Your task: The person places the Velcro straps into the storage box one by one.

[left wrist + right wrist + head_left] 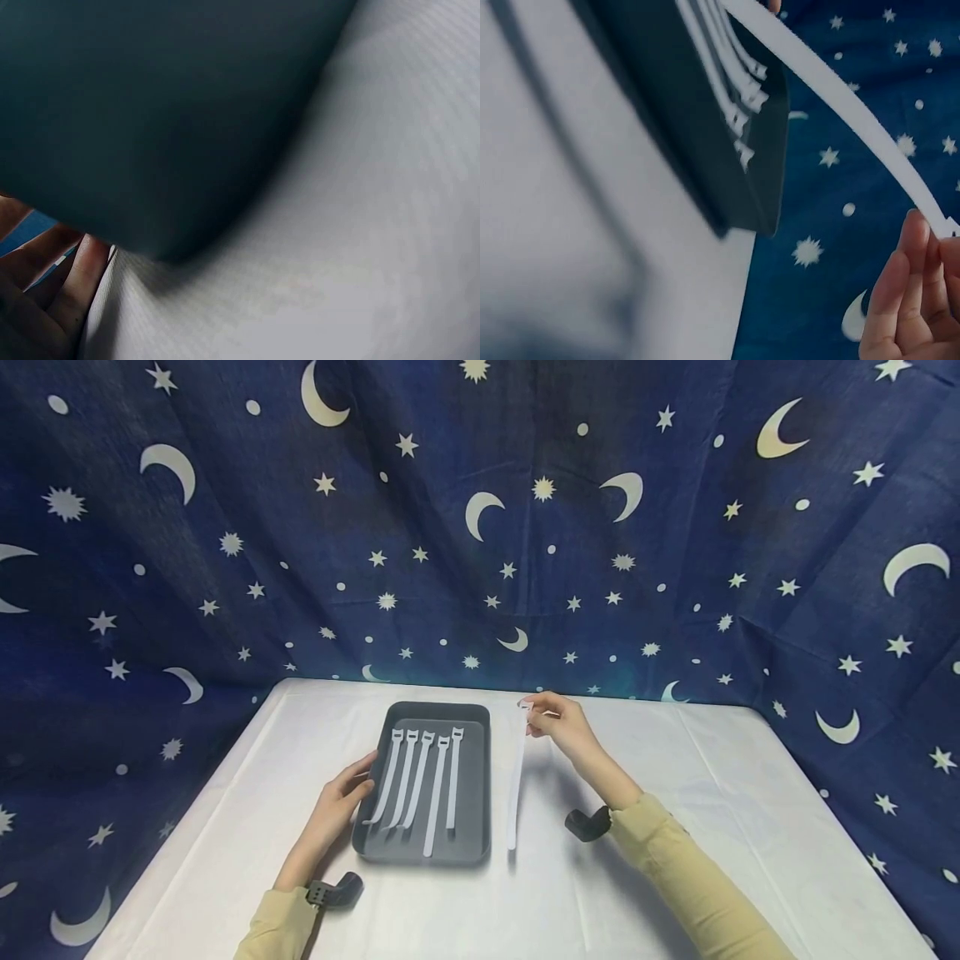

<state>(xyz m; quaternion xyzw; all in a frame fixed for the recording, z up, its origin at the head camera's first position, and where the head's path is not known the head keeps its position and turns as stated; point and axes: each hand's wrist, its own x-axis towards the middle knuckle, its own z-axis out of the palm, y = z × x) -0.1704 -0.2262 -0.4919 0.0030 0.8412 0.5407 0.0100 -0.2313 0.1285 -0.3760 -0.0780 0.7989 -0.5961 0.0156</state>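
Pinched at its slotted head between the thumb and fingers of my right hand (562, 722), a white hook-and-loop cable tie (517, 785) hangs just right of the tray. In the right wrist view the same strap runs in a long curve up from the fingertips. The dark grey rectangular tray (471, 793) bears several similar white ties (432, 793), laid lengthwise with their heads toward the far end. My left hand (341, 793) rests against the tray's left side, its fingers extended along the wall and the thumb at the rim. The left wrist view shows these fingers (86, 274) beside the tray's dark underside.
A white cloth covers the table (637, 893). Behind it hangs a dark blue curtain (555, 585) printed with moons and stars. Each wrist wears a black camera mount, the right one (587, 824) close above the cloth and the left one (337, 891) near the tray's front corner.
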